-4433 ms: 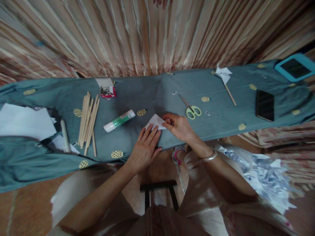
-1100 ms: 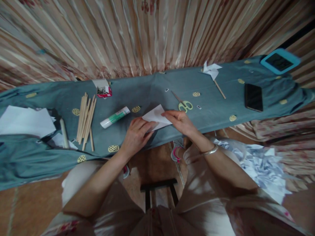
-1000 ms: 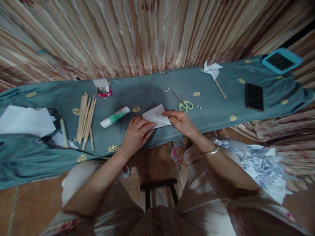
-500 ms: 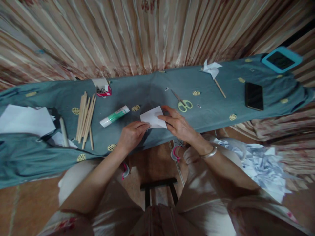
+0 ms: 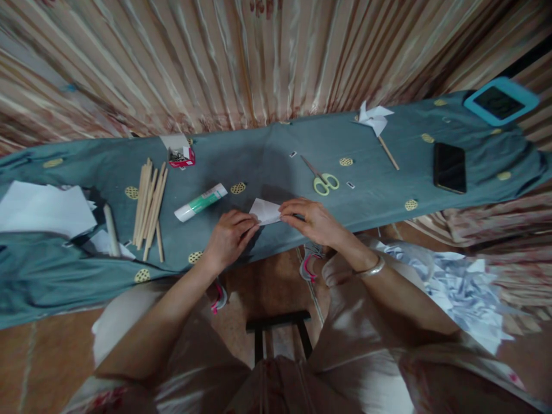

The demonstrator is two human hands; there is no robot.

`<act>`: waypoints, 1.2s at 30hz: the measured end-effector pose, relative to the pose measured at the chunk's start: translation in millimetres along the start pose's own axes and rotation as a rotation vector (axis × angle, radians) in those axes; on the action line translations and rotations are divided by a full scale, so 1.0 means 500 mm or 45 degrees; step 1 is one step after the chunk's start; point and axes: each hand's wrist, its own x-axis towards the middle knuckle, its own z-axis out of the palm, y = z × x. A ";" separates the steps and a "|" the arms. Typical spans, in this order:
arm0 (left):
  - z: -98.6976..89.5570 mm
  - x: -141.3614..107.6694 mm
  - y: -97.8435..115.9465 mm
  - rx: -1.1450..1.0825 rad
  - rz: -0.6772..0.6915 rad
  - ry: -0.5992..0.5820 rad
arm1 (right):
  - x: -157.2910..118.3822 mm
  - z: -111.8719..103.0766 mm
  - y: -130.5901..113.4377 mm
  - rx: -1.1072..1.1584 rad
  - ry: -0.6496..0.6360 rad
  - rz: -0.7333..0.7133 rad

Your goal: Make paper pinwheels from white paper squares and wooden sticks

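Observation:
A small white paper (image 5: pixel 265 211), folded over into a roughly triangular shape, is between my two hands near the table's front edge. My left hand (image 5: pixel 229 234) pinches its left corner between thumb and fingers. At the right corner, the thumb and fingers of my right hand (image 5: pixel 311 220) close on the paper. A green and white glue stick (image 5: pixel 200 202) lies left of the paper. Green-handled scissors (image 5: pixel 322 179) rest to the right, beyond my right hand. Farther back on the right lies a white paper pinwheel (image 5: pixel 374 119) on a wooden stick.
The teal-covered table (image 5: pixel 241 161) also bears wooden sticks (image 5: pixel 149 210), a red box of small metal pieces (image 5: pixel 181 156), white sheets (image 5: pixel 45 208), a black phone (image 5: pixel 449 167) and a blue-framed device (image 5: pixel 500 102). White paper pieces (image 5: pixel 461 293) are heaped at lower right.
The paper, spread wider before, is now folded over into a smaller shape. My right hand has moved down to its right corner, with its fingers drawn together. The view has shifted slightly.

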 end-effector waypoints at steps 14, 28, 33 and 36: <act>-0.005 0.004 0.007 -0.201 -0.239 -0.023 | 0.050 0.023 0.038 0.134 0.113 0.270; 0.009 -0.001 0.048 0.170 0.068 -0.028 | 0.070 0.034 0.018 -0.106 0.153 0.294; 0.037 -0.017 0.068 0.265 0.118 -0.194 | 0.070 0.035 0.019 -0.161 0.153 0.282; 0.044 -0.024 0.064 0.274 0.118 -0.228 | 0.070 0.035 0.019 -0.175 0.159 0.263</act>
